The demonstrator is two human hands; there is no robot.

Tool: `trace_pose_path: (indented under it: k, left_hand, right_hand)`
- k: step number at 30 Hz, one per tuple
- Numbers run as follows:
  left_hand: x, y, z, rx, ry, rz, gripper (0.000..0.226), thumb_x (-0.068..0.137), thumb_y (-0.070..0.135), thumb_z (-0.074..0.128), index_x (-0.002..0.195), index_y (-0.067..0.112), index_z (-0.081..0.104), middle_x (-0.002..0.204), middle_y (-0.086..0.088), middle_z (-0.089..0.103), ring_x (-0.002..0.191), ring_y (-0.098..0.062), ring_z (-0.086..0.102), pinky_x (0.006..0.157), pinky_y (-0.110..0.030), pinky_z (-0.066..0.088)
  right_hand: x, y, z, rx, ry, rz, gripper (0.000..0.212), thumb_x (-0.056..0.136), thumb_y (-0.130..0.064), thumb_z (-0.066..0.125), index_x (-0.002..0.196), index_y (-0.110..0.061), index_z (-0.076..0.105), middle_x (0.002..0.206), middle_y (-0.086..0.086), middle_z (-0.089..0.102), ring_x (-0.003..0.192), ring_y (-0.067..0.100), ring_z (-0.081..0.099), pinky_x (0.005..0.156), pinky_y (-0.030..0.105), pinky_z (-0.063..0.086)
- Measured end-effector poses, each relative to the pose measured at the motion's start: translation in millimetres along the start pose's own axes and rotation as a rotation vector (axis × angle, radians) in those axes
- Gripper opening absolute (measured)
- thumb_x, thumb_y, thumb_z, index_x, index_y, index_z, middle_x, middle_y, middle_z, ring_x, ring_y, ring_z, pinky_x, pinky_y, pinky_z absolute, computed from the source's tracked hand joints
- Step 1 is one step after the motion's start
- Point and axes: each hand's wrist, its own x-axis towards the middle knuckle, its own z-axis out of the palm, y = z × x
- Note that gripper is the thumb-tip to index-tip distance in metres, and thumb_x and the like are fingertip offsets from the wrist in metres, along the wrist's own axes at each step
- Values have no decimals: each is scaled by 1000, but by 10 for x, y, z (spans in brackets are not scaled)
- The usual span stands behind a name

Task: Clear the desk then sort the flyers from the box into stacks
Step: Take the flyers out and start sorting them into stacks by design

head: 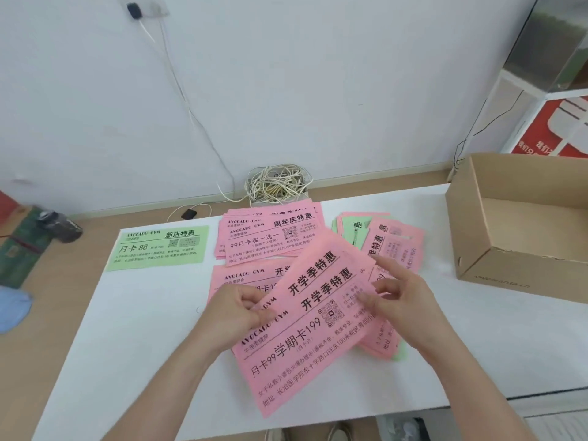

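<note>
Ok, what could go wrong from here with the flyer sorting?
1. The far pink stack and near pink stack lie close together and differ only in heading, so the held flyers, pinched by the left hand and right hand, could land on the wrong one.
2. A green corner peeks from under the loose pile below the right hand; it may be missed.

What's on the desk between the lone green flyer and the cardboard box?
The head view shows a pink flyer stack and a mixed green-and-pink pile lying between the green flyer and the cardboard box.
</note>
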Motion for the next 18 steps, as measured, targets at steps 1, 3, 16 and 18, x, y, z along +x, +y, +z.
trace_pose_path:
  k: [1, 3, 16, 18]
  left_hand:
    - [39, -24, -90, 40, 8, -2, 11, 77, 4, 75, 81, 14, 74, 74, -5, 75, 69, -19, 72, 67, -28, 58]
    - [147, -75, -271, 117, 13, -2, 13, 75, 5, 78, 81, 16, 74, 75, -5, 74, 69, -19, 72, 72, -31, 58]
    - [852, -172, -624, 663, -66, 202, 34, 67, 23, 83, 95, 30, 67, 89, 11, 59, 83, -13, 58, 74, -26, 44]
    - [892, -193, -610, 664, -80, 224, 30, 66, 23, 83, 89, 30, 65, 85, 12, 60, 79, -11, 59, 70, -25, 44]
  right_hand:
    - [47, 1, 87, -93, -15, 10, 52, 80, -9, 74, 122, -34, 54, 81, -4, 74, 76, 16, 68, 78, 35, 55]
    - [111, 8, 284, -234, -16, 6, 43, 81, -14, 72, 117, -34, 57, 78, -11, 73, 70, 9, 67, 71, 34, 56]
    - [25, 187, 639, -956, 66, -155, 50, 93, -48, 49, 140, -34, 37, 107, -24, 61, 98, 9, 42, 70, 31, 47]
    - [9, 186, 649, -920, 104, -139, 54, 91, -50, 53, 141, -33, 39, 111, -20, 59, 101, 8, 40, 78, 28, 45]
